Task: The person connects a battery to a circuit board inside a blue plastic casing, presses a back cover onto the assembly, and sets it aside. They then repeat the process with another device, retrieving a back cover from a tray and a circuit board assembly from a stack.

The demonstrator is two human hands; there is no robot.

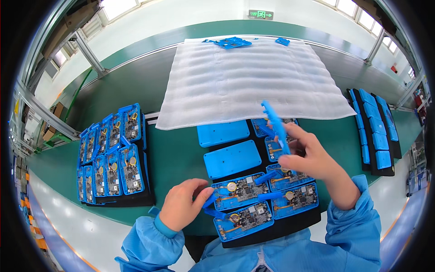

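Note:
My right hand (310,154) is raised over the far right housings and pinches a thin blue plastic cover (275,124), held on edge. My left hand (185,203) is closed at the left end of an open blue housing (240,190), its thumb and fingertips on a small blue plastic tab (209,200). Inside that housing are a dark circuit board, a round coin-like cell and orange flat cable. A similar open housing (244,221) lies nearer to me, with another (295,201) to its right. Behind them are two closed blue housings (232,158), face down or covered.
The housings rest on a black foam tray (290,225) on a green table (176,156). Another tray with several open housings (108,154) stands left. Blue covers on black foam (376,127) lie right. White padded sheeting (249,81) spreads behind, with blue parts (232,42) at its far edge.

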